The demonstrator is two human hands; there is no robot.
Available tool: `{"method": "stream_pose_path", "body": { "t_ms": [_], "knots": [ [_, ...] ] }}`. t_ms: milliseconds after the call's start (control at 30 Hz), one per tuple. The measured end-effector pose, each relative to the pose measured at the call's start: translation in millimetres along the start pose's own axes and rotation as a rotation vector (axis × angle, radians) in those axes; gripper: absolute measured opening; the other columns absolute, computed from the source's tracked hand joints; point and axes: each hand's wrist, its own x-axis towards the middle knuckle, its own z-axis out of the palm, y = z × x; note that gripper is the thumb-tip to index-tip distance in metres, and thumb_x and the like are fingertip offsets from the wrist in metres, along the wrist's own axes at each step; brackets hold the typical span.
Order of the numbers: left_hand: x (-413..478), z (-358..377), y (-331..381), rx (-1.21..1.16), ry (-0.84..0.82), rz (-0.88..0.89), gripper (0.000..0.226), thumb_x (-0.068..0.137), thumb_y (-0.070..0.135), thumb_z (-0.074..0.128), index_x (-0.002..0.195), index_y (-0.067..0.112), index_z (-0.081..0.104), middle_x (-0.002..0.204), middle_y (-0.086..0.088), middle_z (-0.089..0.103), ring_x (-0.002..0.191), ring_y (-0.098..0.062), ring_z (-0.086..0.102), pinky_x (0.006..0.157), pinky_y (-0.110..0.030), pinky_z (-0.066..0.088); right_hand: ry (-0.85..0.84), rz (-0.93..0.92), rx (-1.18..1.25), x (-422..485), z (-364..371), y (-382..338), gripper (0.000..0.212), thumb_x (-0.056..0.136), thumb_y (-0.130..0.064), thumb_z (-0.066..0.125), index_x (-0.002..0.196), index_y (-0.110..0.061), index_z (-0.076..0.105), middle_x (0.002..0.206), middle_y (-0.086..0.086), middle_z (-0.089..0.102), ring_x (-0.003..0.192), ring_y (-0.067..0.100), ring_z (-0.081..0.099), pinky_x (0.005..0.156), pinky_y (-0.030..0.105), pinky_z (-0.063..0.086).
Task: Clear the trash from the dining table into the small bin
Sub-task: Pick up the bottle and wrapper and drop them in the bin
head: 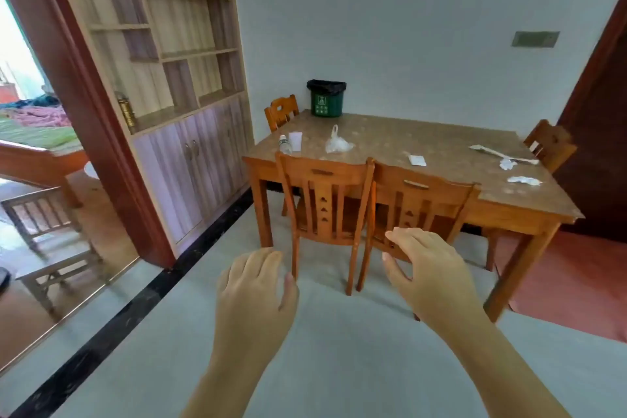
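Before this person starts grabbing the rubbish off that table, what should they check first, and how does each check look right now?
1. Both hands free: ok. The left hand and right hand are open and hold nothing.
2. Small bin in place: ok, upright on the table's far corner, lined with a black bag.
3. Room in the bin: cannot tell, its inside is hidden.
4. Trash located: ok. Bottle, cup, plastic bag and paper scraps lie on top.
5. Table within reach: not ok, two chairs stand between.
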Motion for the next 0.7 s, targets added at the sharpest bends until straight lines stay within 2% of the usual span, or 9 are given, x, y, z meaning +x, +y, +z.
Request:
{"method": "stream_pose_path", "body": {
  "t_ms": [133,267,400,467,700],
  "knots": [
    [21.0,37.1,-42.2,-0.039,-0.01,-0.072,0.035,0.079,0.03,0.041,0.093,0.009,0.066,0.092,-0.004,0.069,0.083,-0.024,0.065,0.076,-0.035,0.048,-0.038,0.009,0.0,35.2,55.2,4.6,0.031,0.075,-0.019,0.069,0.104,-0.008,0.064,0.102,0.009,0.069,0.096,0.027,0.063,0.082,0.041,0.049],
    [54.8,80.4,-76.9,-0.036,-0.028,-0.108,0.026,0.077,0.024,0.053,0.093,0.009,0.067,0.092,-0.003,0.07,0.082,-0.022,0.066,0.075,-0.035,0.049,-0.074,0.031,-0.012,84.0,118.9,19.3,0.03,0.072,-0.015,0.072,0.1,-0.006,0.065,0.097,0.012,0.07,0.091,0.03,0.065,0.079,0.044,0.051],
    [117.5,110.3,-108.5,0.0,-0.043,-0.182,0.039,0.079,0.031,0.039,0.095,0.008,0.066,0.094,-0.005,0.07,0.085,-0.024,0.065,0.077,-0.036,0.049,-0.153,0.016,0.032,145.8,169.6,26.4,0.029,0.076,-0.02,0.068,0.103,-0.009,0.065,0.101,0.009,0.07,0.094,0.027,0.064,0.08,0.04,0.05],
    [149.1,121.7,-122.2,0.024,-0.037,-0.225,0.04,0.08,0.031,0.039,0.096,0.008,0.066,0.095,-0.006,0.07,0.086,-0.026,0.065,0.077,-0.038,0.049,-0.16,0.006,0.045,177.2,188.3,31.1,0.029,0.076,-0.02,0.069,0.103,-0.01,0.065,0.101,0.008,0.07,0.094,0.027,0.064,0.08,0.04,0.05],
    [216.8,174.6,-177.4,0.07,-0.046,-0.324,0.026,0.073,0.017,0.054,0.093,0.005,0.066,0.092,-0.009,0.07,0.083,-0.03,0.065,0.074,-0.04,0.049,-0.191,0.059,0.086,269.7,247.1,51.2,0.029,0.076,-0.017,0.068,0.103,-0.007,0.064,0.101,0.011,0.069,0.095,0.03,0.062,0.081,0.042,0.05]
  ]
}}
